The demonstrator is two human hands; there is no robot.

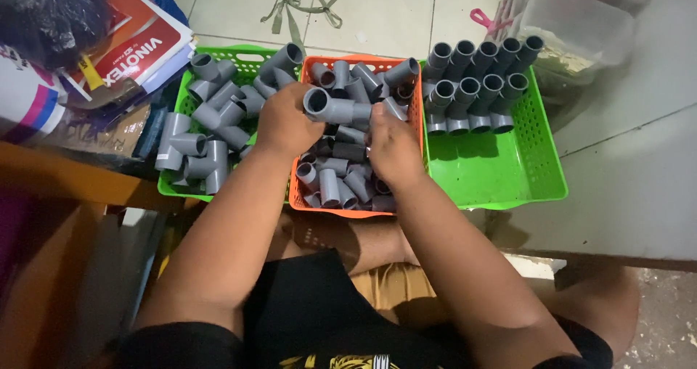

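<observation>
From the head camera, looking down past the person's knees, the left hand and the right hand meet over an orange basket full of short grey pipe pieces. Both hands are closed on one grey pipe assembly, a fitting with a short tube pushed into it: the left hand grips the end whose open round mouth faces the camera, and the right hand wraps the other end, fingers curled so the joint itself is partly hidden. The assembly sits between the two hands, just above the loose pieces in the basket. Beyond the left hand's outer side lies a green basket heaped with grey tee fittings, touching the orange one. On the far side of the right hand stands a second green basket, where finished grey assemblies are lined up in two neat rows along its far end, the near part bare. Further out past the left hand are stacked books and papers; past the right hand, a clear plastic box on the tiled floor.
</observation>
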